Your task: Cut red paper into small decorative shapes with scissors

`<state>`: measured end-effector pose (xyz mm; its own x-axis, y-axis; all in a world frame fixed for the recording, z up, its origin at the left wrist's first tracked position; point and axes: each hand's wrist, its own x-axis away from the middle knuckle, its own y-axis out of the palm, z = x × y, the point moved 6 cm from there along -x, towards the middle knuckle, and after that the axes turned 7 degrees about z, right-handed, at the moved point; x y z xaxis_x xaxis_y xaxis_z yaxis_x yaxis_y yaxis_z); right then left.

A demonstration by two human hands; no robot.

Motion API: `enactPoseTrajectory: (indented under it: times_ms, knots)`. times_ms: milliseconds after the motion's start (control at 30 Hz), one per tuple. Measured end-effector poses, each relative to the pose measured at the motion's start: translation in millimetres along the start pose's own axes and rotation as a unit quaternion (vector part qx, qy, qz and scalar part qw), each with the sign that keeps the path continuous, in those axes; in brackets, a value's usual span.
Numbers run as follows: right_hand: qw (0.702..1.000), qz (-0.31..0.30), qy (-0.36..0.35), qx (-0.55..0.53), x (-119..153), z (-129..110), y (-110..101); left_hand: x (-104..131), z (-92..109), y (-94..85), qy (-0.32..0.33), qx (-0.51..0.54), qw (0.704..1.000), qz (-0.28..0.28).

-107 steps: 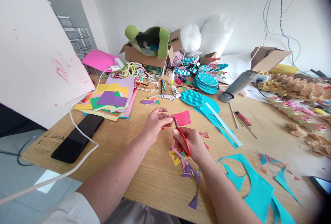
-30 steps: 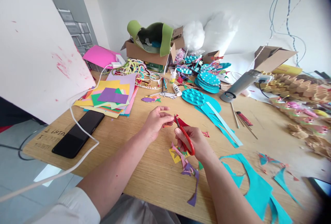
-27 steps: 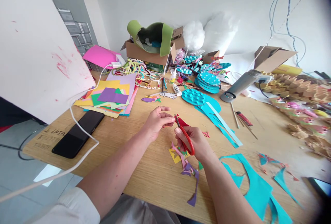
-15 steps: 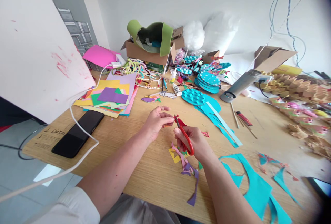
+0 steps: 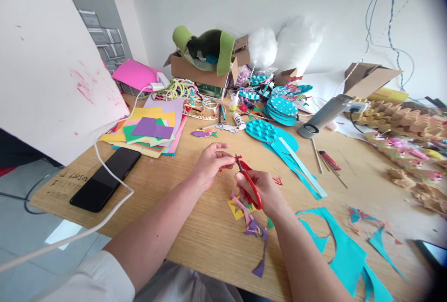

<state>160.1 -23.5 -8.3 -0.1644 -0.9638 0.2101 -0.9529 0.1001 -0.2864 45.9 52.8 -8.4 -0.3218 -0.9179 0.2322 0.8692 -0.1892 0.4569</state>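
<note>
- Red paper: located at the tips of the scissors, between my two hands above the table; partly hidden by blades and fingers.
- Change noted: a few seconds ago the sheet showed broad and flat beyond the blades. It now shows as a narrow, darker piece, with much of it apparently behind my right hand. I judge that it has been turned, so the blades meet another part of it.
- Last second: hands, blades and paper practically unmoved. I read this as slow, close trimming, with the cut unfinished.
- Left hand: thumb and forefinger pinched on the edge of the paper; the other fingers loosely curled.
- Right hand: gripping the scissors by their red handles, thumb uppermost. Whether the blades are parted I cannot tell.
- Surroundings: purple offcut and yellow scrap lie near my right wrist; a red scrap lies just beyond that hand. No shift found among these over the last second.
</note>
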Motion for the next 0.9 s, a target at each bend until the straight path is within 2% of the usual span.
enactPoseTrajectory:
  times_ms: [900]
  knots:
    - [1.000, 0.006, 0.007, -0.017, 2.4, -4.3, -0.2, 0.2, -2.4, 2.1, -0.005, -0.010, 1.000, -0.023]
